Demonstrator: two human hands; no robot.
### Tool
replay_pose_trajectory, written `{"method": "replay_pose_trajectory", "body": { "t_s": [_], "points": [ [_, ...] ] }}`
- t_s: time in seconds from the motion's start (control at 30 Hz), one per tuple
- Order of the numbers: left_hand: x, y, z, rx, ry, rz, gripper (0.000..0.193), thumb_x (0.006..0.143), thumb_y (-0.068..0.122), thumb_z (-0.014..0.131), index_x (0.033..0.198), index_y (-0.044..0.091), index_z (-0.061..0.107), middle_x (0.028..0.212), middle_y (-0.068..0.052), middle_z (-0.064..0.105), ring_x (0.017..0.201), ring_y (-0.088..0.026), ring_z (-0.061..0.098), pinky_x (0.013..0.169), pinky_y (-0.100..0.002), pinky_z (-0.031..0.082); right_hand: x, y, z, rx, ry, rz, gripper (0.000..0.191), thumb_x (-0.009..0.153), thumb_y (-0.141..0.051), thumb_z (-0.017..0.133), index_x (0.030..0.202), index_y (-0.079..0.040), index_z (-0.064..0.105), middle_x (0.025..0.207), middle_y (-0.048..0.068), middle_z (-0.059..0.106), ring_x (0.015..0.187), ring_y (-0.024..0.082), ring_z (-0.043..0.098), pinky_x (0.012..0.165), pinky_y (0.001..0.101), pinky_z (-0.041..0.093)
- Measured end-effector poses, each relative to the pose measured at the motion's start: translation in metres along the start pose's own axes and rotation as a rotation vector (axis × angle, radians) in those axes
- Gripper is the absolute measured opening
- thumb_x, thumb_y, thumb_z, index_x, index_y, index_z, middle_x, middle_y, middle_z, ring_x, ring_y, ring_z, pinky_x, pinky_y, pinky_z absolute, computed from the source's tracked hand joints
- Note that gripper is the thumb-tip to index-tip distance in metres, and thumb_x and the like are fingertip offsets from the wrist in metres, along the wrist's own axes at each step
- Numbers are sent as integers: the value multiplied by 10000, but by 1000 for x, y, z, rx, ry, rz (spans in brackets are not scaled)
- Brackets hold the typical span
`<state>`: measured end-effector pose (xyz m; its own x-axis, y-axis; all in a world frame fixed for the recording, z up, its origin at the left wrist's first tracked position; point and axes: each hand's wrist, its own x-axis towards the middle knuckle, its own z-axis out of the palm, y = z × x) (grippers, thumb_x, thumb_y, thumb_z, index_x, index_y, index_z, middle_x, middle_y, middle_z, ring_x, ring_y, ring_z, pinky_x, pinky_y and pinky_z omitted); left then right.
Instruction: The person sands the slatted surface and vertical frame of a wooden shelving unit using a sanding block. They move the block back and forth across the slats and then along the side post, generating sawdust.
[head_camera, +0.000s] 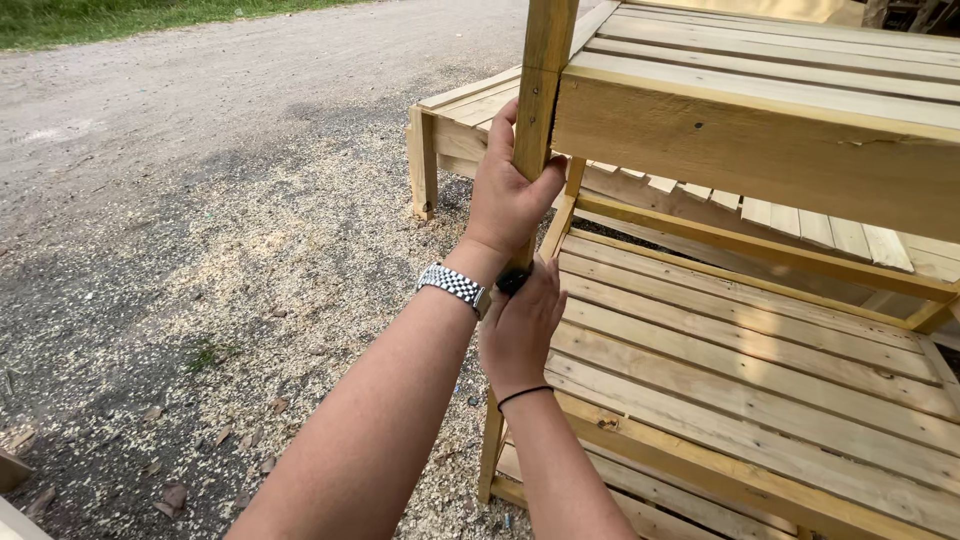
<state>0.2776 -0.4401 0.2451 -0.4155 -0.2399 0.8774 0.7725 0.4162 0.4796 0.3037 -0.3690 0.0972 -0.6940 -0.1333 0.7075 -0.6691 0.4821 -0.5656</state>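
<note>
At the centre of the frame I see my left hand (508, 195) clenched round the wooden post (540, 90) of the slatted shelf unit (760, 330). Just below, my right hand (520, 325) grips the same post, pressing a small black object (512, 281) against it.

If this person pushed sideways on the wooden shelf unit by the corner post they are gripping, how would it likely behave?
The shelf unit would probably move as one stiff piece: thick slats and rails join the corner post. It looks heavy, so the left hand and right hand would likely scrape rather than lift it. On the loose sawdust-strewn gravel its feet may drag.
</note>
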Motion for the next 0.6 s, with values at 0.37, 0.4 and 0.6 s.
{"method": "replay_pose_trajectory", "body": {
  "t_s": [0.37, 0.4, 0.6],
  "points": [
    [-1, -5, 4, 43, 71, -43, 518, 921, 120, 684, 1382, 68, 457, 1049, -100, 765, 922, -168, 747, 828, -320, 623, 19, -4, -19, 13, 80, -261, 515, 1042, -229, 546, 1399, 97, 369, 1426, 303, 472, 1428, 476, 357, 1276, 591, 204],
    [-2, -6, 4, 40, 72, -40, 497, 917, 111, 681, 1367, 69, 475, 1054, -101, 766, 921, -171, 748, 828, -321, 625, 21, -5, -19, 33, 58, -222, 505, 1043, -227, 539, 1405, 86, 379, 1430, 292, 481, 1436, 469, 356, 1270, 586, 209],
    [-1, -7, 5, -21, 81, -86, 511, 903, 115, 677, 1365, 68, 465, 1012, -80, 762, 885, -153, 740, 811, -313, 622, -48, 9, -19, -210, -252, 71, 521, 995, -192, 533, 1412, 74, 368, 1505, 299, 385, 1516, 446, 228, 1158, 650, 148]
  ]
}}
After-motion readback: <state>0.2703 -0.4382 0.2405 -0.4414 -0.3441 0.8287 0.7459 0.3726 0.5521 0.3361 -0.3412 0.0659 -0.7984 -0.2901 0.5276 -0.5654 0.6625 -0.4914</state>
